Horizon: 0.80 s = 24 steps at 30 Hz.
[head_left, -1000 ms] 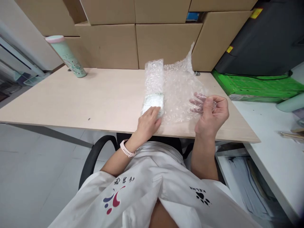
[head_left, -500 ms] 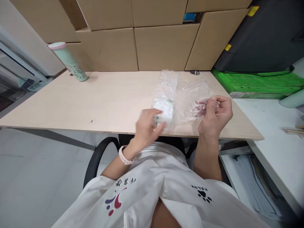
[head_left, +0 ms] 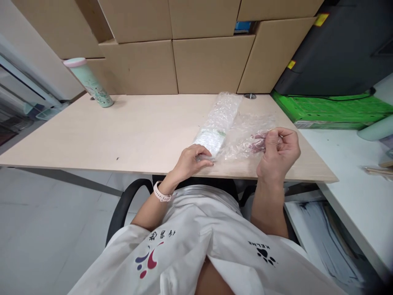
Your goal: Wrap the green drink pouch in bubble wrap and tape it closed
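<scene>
A long bubble-wrapped package [head_left: 213,137] with a white, green-marked part lies slanted on the desk, its near end toward me. My left hand [head_left: 194,160] is at that near end, fingers curled and thumb below, gripping the end of the wrap. To its right, a clear crinkled plastic bag [head_left: 241,143] lies spread out, touching or overlapping the package's side. My right hand [head_left: 279,149] is closed, thumb against fingers, pinching the bag's right side. Beside those fingers a dusky pink item [head_left: 258,141] shows through the plastic; its kind is unclear.
Cardboard boxes [head_left: 147,69] are stacked along the back of the wooden desk [head_left: 147,131]. A mint tumbler [head_left: 92,84] stands at the back left. At the right sit a green box [head_left: 331,108], a dark case [head_left: 334,53] and a white side table [head_left: 344,159].
My left hand has come down to the package's near end and gripped it. The package's far end has swung right, so it now slants. My right hand stays almost still.
</scene>
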Motion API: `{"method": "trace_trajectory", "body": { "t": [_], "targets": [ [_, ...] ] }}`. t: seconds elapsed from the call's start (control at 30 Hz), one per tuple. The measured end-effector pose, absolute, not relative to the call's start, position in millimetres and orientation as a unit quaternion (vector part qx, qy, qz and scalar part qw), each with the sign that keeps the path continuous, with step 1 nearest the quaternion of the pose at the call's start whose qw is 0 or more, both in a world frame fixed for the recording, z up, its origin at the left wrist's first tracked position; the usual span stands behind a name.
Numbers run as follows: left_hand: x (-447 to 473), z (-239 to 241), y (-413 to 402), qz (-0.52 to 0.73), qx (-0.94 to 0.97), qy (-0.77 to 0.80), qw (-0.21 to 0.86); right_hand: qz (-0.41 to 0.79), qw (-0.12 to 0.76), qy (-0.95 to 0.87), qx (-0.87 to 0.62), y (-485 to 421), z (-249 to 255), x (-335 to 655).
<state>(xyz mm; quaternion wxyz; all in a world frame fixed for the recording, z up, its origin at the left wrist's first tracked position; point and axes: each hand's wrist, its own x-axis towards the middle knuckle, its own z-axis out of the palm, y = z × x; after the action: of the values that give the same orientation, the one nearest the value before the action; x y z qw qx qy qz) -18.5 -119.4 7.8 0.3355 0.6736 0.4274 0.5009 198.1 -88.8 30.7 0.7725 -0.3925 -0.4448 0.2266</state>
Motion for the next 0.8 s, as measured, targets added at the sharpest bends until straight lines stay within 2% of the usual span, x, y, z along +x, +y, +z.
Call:
{"method": "trace_trajectory", "body": {
  "t": [0.07, 0.23, 0.37, 0.43, 0.57, 0.67, 0.73, 0.8],
  "targets": [
    [-26.2, 8.6, -114.4, 0.553, 0.617, 0.433, 0.354, 0.224, 0.778, -0.435, -0.394, -88.2, 32.5, 199.8],
    [-66.4, 1.8, -116.1, 0.688, 0.465, 0.477, 0.288, 0.173, 0.817, -0.374, -0.403, -78.0, 28.6, 230.2],
    [-82.4, 0.9, -141.7, 0.721, 0.394, 0.568, 0.047, 0.131, 0.830, -0.346, -0.416, -68.0, 13.6, 263.2],
    [-76.7, 5.3, -153.0, 0.676, 0.455, 0.579, -0.045, 0.113, 0.825, -0.350, -0.429, -66.1, 6.2, 272.2],
    [-56.1, 16.3, -154.8, 0.464, 0.682, 0.561, -0.069, 0.085, 0.797, -0.376, -0.464, -66.9, 1.1, 280.0],
    [-51.2, 18.0, -147.5, 0.329, 0.723, 0.598, -0.108, 0.038, 0.785, -0.361, -0.501, -69.2, 4.9, 295.4],
    [-54.4, 16.0, -146.8, 0.289, 0.714, 0.629, -0.110, -0.037, 0.743, -0.373, -0.555, -72.3, 9.3, 311.7],
    [-58.9, 12.9, -151.4, 0.276, 0.710, 0.640, -0.102, -0.141, 0.659, -0.415, -0.611, -77.2, 14.4, 324.3]
  ]
}}
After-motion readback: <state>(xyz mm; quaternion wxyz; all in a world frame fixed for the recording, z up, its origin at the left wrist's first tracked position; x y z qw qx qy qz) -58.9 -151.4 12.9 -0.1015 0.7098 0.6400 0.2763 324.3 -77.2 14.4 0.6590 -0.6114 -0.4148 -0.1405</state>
